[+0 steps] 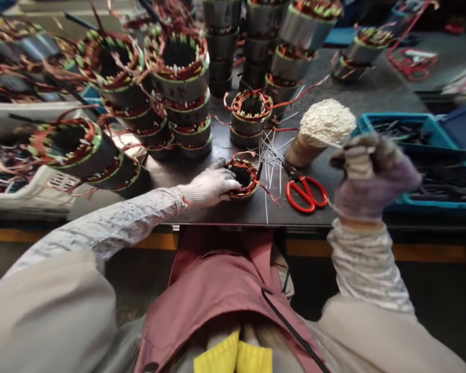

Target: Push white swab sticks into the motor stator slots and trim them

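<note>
My left hand (212, 184), in a white glove, grips the near rim of a small motor stator (245, 194) with copper windings, its fingers reaching into the bore. The stator stands on the dark table near its front edge. My right hand (368, 178), in a stained glove and blurred, is raised at the right with its fingers pinched together. A thin white tie cord (333, 143) runs from those fingers toward a thick bundle of white cords (328, 122) in a brown wrap. Red-handled scissors (306, 194) lie between my hands, beside loose white cord pieces (270, 155).
Stacks of wound stators (182, 85) crowd the back and left, and one stack (97, 155) leans over. A white crate (50, 181) with wire scraps sits at the far left. Blue bins (407, 203) of dark strips stand at the right. Another stator (250, 124) stands behind mine.
</note>
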Demonstrator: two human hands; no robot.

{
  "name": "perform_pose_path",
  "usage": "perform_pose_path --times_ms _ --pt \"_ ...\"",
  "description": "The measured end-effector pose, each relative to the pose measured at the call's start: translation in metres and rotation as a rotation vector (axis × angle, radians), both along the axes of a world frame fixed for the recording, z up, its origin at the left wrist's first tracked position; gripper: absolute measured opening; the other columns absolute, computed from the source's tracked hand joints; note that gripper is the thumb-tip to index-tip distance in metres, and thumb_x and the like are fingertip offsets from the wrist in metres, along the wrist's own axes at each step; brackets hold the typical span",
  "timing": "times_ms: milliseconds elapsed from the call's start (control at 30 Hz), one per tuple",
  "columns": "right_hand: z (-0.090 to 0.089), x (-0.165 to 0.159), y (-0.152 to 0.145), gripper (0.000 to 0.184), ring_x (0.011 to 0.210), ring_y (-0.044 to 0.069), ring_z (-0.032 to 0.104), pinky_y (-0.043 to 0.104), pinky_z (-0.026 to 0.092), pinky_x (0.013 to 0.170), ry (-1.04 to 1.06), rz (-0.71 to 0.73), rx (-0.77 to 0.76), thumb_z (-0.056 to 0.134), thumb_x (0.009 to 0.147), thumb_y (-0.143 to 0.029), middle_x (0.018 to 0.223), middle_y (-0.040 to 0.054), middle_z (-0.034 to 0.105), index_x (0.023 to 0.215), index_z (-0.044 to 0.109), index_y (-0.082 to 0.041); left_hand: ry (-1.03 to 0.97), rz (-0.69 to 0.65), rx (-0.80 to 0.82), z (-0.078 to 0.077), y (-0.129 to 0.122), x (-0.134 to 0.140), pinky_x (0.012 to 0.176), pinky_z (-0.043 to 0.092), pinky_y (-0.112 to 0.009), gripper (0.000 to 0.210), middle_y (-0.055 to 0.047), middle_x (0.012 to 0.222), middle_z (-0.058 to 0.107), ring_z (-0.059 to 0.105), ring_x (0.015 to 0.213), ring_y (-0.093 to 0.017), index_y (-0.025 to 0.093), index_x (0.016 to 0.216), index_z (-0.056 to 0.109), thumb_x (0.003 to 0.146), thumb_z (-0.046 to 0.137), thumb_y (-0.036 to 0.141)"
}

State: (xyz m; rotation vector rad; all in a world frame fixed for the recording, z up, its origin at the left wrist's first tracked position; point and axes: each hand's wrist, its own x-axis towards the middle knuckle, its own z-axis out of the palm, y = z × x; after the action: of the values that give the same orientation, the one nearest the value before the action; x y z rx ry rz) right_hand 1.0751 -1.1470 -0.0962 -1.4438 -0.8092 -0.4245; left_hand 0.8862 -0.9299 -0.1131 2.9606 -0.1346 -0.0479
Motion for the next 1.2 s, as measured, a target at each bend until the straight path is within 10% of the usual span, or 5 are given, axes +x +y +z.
perform_pose_path --times_ms 300,700,967,1200 --pt "-0.068 -0.146 -0.075 0.036 0.093 0.021 0.073 0.034 0.064 0.073 0.236 0.538 -0.205 0.061 0.083 -0.005 0.107 0.0043 0.073 0.105 0.072 -0.031 -0.075 0.172 -0.086 -0.012 -0.032 0.002 0.114 0.031 -0.045 0.063 -0.01 0.124 0.067 0.059 0.119 -0.026 0.019 0.141 0.048 0.082 0.068 0.028" --pt "-0.093 -0.146 -0.03 0.026 0.092 0.017 0.073 0.029 0.064 0.075 0.282 0.464 -0.106 0.065 0.082 -0.007 0.105 0.0039 0.074 0.098 0.073 -0.027 -0.148 0.182 -0.126 -0.018 -0.029 -0.001 0.113 0.034 -0.043 0.058 -0.011 0.12 0.068 0.06 0.116 -0.026 0.017 0.139 0.05 0.086 0.066 0.034" --pt "-0.072 -0.165 -0.067 0.029 0.091 0.021 0.073 0.036 0.065 0.076 0.403 0.419 -0.077 0.063 0.083 -0.005 0.101 0.0033 0.073 0.097 0.072 -0.029 -0.104 0.139 -0.139 -0.016 -0.026 0.001 0.117 0.026 -0.043 0.053 -0.009 0.123 0.068 0.06 0.119 -0.025 0.019 0.135 0.054 0.084 0.067 0.028" --pt "-0.094 -0.156 -0.044 0.014 0.091 0.019 0.073 0.035 0.064 0.078 0.403 0.402 -0.121 0.066 0.084 -0.015 0.102 0.0049 0.074 0.093 0.072 -0.025 -0.084 0.186 -0.166 -0.01 -0.031 0.001 0.116 0.029 -0.043 0.051 -0.007 0.123 0.068 0.061 0.117 -0.024 0.021 0.134 0.056 0.084 0.065 0.029"
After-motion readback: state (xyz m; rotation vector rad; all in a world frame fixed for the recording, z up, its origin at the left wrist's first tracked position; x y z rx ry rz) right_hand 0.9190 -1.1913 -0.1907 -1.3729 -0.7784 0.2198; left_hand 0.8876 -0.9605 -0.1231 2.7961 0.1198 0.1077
